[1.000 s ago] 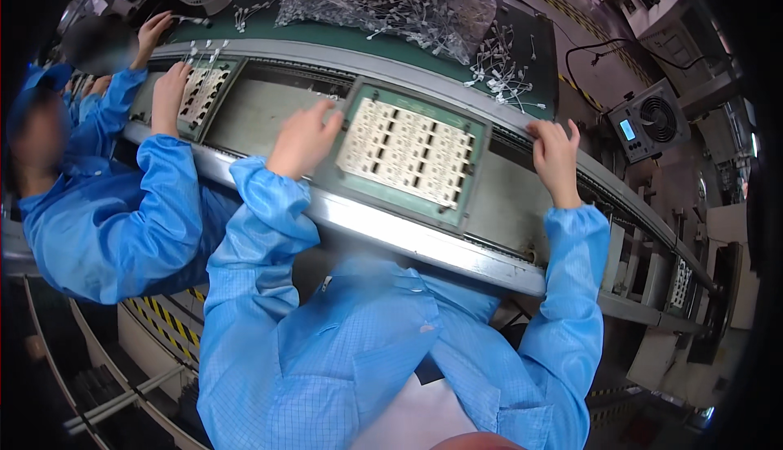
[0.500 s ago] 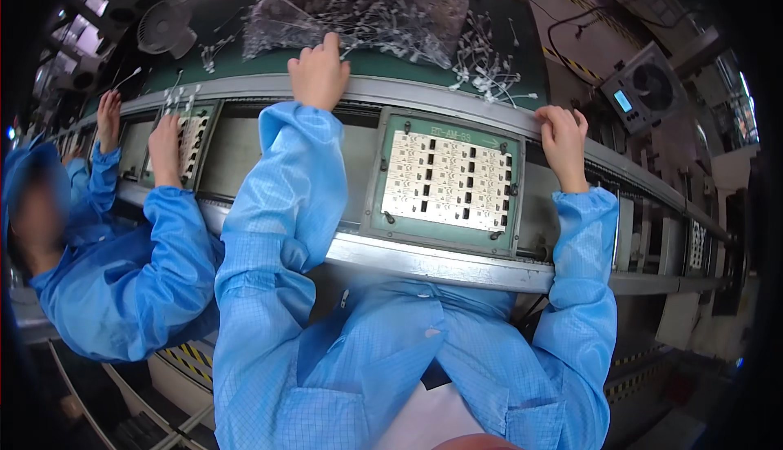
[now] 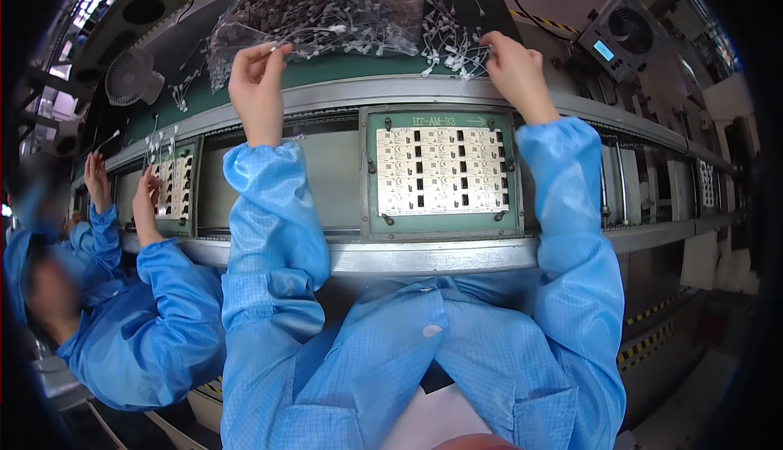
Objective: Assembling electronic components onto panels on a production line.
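My left hand point(image 3: 259, 95) is raised over the far rail, thumb and fingers pinched on a thin white connector cable point(image 3: 280, 47) in front of the plastic bag. Farther right, my right hand point(image 3: 517, 76) reaches past the rail to a loose pile of white connector cables point(image 3: 453, 52). Its fingers curl at the pile's right edge; what they hold, if anything, is hidden. Between my forearms, a green-framed fixture point(image 3: 440, 223) lies on the conveyor. It carries a panel of white circuit boards point(image 3: 440, 172) with rows of black parts.
A clear plastic bag point(image 3: 326, 9) of cables lies on the green bench point(image 3: 326, 68). Metal rails point(image 3: 424, 259) border the conveyor. A small fan point(image 3: 130, 77) stands left, a box with a fan and display point(image 3: 621, 32) right. A co-worker's hands point(image 3: 147, 205) are at another fixture on the left.
My left hand has moved left, its fingers now pinched on a cable. My right hand has gone from the rail, left and away from me, to the loose cables. The view has shifted.
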A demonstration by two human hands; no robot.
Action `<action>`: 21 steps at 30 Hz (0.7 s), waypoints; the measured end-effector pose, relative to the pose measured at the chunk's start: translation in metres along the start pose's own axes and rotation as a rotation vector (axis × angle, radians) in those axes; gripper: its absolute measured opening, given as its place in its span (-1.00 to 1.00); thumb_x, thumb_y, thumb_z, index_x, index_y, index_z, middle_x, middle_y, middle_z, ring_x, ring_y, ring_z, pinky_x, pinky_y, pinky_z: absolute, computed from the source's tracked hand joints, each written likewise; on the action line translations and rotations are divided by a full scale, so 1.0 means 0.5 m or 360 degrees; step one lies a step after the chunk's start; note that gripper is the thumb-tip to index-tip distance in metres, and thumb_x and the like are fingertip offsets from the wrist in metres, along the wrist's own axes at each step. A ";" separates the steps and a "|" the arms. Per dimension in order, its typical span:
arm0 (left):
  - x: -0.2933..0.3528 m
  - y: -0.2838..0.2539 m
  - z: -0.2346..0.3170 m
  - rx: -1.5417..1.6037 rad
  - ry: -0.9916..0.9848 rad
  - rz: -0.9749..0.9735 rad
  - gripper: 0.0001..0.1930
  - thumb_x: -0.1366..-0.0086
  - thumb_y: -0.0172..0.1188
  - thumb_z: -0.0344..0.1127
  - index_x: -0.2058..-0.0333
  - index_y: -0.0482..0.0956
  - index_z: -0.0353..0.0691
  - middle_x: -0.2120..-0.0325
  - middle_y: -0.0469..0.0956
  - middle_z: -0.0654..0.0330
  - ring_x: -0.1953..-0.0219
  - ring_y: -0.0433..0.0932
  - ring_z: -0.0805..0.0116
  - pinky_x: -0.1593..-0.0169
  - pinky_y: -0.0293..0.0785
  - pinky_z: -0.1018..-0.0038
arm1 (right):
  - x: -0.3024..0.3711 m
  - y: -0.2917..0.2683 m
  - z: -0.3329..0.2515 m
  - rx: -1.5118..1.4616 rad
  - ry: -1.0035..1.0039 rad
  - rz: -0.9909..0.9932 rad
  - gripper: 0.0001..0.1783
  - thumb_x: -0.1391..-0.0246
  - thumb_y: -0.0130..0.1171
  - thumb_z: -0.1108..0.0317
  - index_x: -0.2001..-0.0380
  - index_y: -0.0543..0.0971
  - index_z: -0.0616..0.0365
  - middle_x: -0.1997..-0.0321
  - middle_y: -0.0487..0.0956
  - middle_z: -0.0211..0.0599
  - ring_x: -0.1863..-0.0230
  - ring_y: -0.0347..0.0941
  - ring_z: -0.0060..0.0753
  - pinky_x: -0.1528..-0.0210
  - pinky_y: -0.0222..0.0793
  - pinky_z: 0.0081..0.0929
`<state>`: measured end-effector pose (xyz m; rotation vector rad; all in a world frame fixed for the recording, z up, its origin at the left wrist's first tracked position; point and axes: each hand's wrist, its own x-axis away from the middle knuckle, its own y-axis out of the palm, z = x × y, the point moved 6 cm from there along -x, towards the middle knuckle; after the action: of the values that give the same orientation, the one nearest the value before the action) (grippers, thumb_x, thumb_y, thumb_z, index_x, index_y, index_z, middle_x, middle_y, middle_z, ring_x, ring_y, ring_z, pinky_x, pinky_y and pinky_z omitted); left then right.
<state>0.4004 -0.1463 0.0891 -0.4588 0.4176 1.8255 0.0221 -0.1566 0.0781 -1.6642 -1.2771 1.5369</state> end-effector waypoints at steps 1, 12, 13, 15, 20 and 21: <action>0.003 0.002 0.003 0.0004 0.0009 -0.0012 -0.92 -0.37 0.17 -0.48 0.20 0.53 -0.31 0.26 0.70 0.08 0.21 0.62 0.48 0.07 0.47 0.59 | -0.014 0.030 -0.001 0.0210 0.0119 -0.0126 -0.68 -0.11 0.05 0.39 0.05 0.55 -0.02 0.16 0.64 -0.28 0.05 0.56 -0.16 -0.05 0.24 -0.02; 0.194 0.174 0.037 -0.1832 0.0956 -0.1000 -0.86 -0.08 0.18 -0.40 0.35 0.64 -0.06 0.48 0.59 0.25 0.25 0.53 0.20 0.09 0.30 0.16 | 0.034 0.052 0.019 0.0430 0.0123 0.0038 -0.86 -0.11 0.08 0.34 0.25 0.54 0.01 0.25 0.59 -0.30 0.11 0.52 -0.18 0.03 0.21 -0.07; 0.204 0.181 0.046 -0.1817 0.0953 -0.1062 -0.87 -0.08 0.19 -0.40 0.38 0.67 -0.05 0.44 0.59 0.26 0.22 0.52 0.21 0.08 0.29 0.18 | 0.031 0.036 0.016 0.0336 0.0122 0.0094 -0.88 -0.13 0.09 0.32 0.26 0.53 0.01 0.27 0.61 -0.28 0.15 0.54 -0.15 0.06 0.22 -0.10; 0.204 0.176 0.042 -0.1753 0.0942 -0.1077 -0.87 -0.08 0.19 -0.40 0.40 0.67 -0.05 0.43 0.59 0.27 0.20 0.51 0.21 0.07 0.29 0.18 | 0.032 0.018 0.020 0.0127 0.0133 0.0245 -0.88 -0.21 0.08 0.29 0.23 0.52 0.03 0.30 0.65 -0.18 0.26 0.57 -0.03 0.17 0.33 -0.17; 0.197 0.166 0.038 -0.1663 0.0872 -0.1184 -0.89 -0.06 0.20 -0.40 0.46 0.69 -0.06 0.39 0.57 0.29 0.16 0.48 0.24 0.06 0.28 0.21 | 0.065 -0.051 -0.018 -0.0392 0.0265 0.0341 -0.83 -0.23 0.13 0.34 0.14 0.55 0.09 0.39 0.60 -0.28 0.41 0.53 -0.35 0.31 0.41 -0.44; 0.203 0.170 0.041 -0.1657 0.0930 -0.1210 -0.89 -0.05 0.20 -0.39 0.46 0.69 -0.07 0.40 0.56 0.29 0.16 0.47 0.24 0.05 0.28 0.22 | 0.073 -0.057 -0.021 -0.0588 0.0268 0.0357 -0.82 -0.23 0.15 0.36 0.12 0.56 0.12 0.43 0.57 -0.33 0.44 0.48 -0.50 0.33 0.41 -0.53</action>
<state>0.2891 -0.0775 0.0601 -1.6286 -0.3574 0.9990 0.0207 -0.1105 0.0885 -2.1849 -1.3823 1.3003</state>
